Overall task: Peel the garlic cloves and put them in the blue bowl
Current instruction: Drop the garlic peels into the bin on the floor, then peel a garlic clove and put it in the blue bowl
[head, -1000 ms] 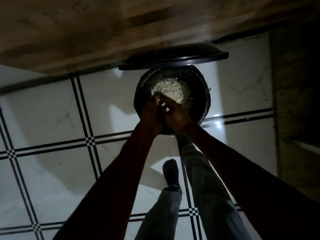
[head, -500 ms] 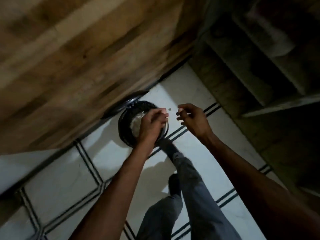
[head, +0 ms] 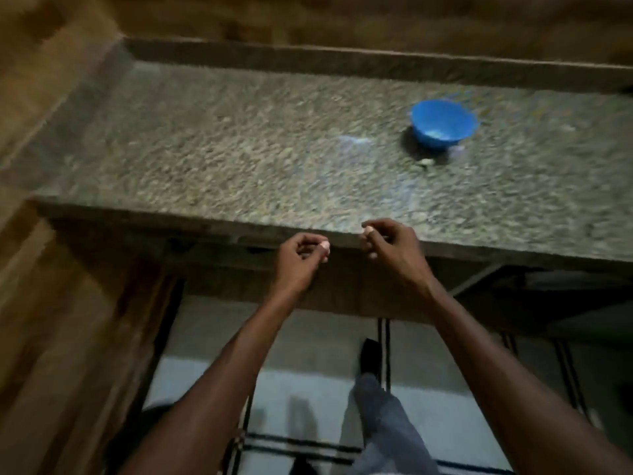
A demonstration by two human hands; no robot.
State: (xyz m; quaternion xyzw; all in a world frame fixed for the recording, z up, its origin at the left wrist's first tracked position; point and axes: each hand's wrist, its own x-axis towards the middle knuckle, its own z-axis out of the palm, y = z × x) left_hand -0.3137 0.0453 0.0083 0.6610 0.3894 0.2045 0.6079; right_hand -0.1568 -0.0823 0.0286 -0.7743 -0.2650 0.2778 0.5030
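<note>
The left hand (head: 301, 257) is hanging in front of the near edge of the speckled stone counter (head: 239, 142), and its fingers are curling in and pinching a small pale garlic clove (head: 324, 247) at the tips. Just to its right, the right hand (head: 390, 246) is hovering at the same near edge, and it is pinching another small pale piece (head: 368, 230), maybe a clove or a bit of skin; the picture is too blurry to tell. Both pieces are sitting right at the fingertips, not deep in the hands. The blue bowl (head: 443, 126) is standing far back on the right part of the counter, well apart from both hands, with something pale inside it. A little pale bit (head: 426, 162) is lying just in front of the bowl. The cloves are small and only lightly pinched, so one could be slipping out and falling to the tiled floor (head: 308, 389) before it is reaching the bowl. The room is dark too, so a drop could be missing the bowl.
</note>
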